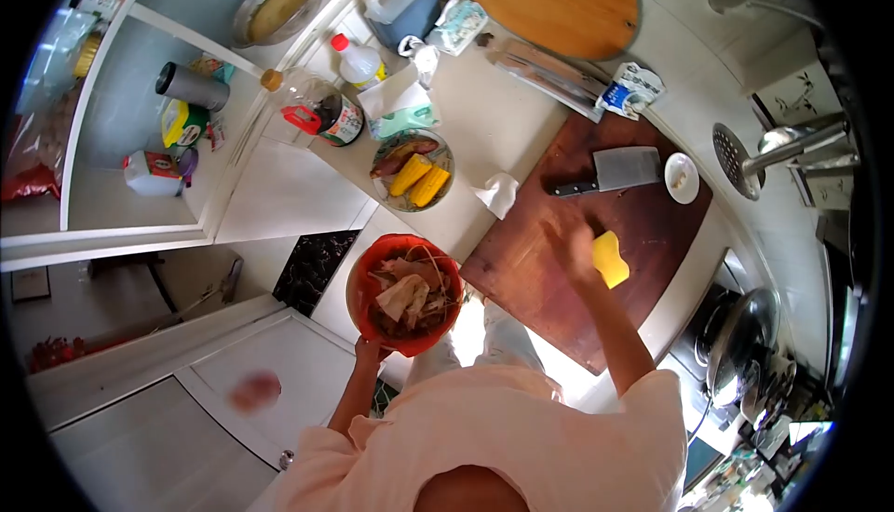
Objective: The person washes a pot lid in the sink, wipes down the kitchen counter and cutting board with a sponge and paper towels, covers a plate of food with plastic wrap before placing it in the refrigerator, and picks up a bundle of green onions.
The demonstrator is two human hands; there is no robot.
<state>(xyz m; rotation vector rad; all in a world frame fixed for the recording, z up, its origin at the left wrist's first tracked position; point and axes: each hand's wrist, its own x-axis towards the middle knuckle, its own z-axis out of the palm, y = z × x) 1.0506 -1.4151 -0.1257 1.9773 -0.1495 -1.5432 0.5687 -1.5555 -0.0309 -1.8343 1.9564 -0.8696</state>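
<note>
My left hand [370,349] grips the lower rim of a red-lined bin [357,300] with food scraps and paper-like waste inside. Over the dark red cutting board [521,261] is my right hand [568,244], blurred by motion. Its fingers look stretched out, and I see nothing held in them. Beside that wrist lies a yellow sponge or folded cloth [610,259]. Farther up the board rest a cleaver [626,168] with a black handle and a small white bowl [682,179] with bits in it.
A plate [436,146] carries corn [428,186] and sweet potatoes. Crumpled tissue [498,195] lies left of the board. Bottles [358,62] and a tissue pack [400,107] stand behind. At right are a hanging skimmer [731,151] and a lidded pan [742,344].
</note>
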